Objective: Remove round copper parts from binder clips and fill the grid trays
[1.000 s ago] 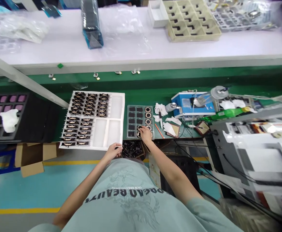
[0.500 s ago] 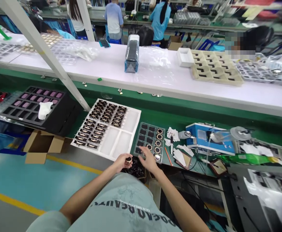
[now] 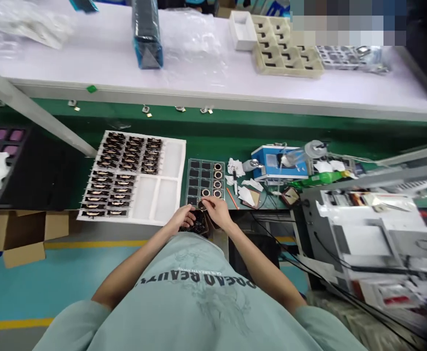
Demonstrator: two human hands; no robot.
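Note:
Near the bench's front edge, my left hand (image 3: pixel 181 218) has its fingers curled together; whatever they hold is too small to make out. Close on its right, my right hand (image 3: pixel 215 210) pinches a small dark round part (image 3: pixel 201 205) with its thumb and fingertips. Both hands are at the lower edge of a clear compartment tray (image 3: pixel 194 183), which has dark square pieces on the left and gold-rimmed rings on the right. A white tray (image 3: pixel 146 197) with rows of black parts lies to the left. Below the hands, a box of black pieces (image 3: pixel 198 223) is partly covered.
Right of the clear tray lie an orange stick (image 3: pixel 232 198), crumpled white paper (image 3: pixel 236 167), a blue box (image 3: pixel 297 168) and a green bottle (image 3: pixel 319 180). A grey post (image 3: pixel 41 114) slants down at left. A raised white shelf (image 3: pixel 107 63) crosses behind.
The view has tilted down and turned right. My right hand has moved from above the clear tray's lower edge to beside my left hand, and now pinches the small round part.

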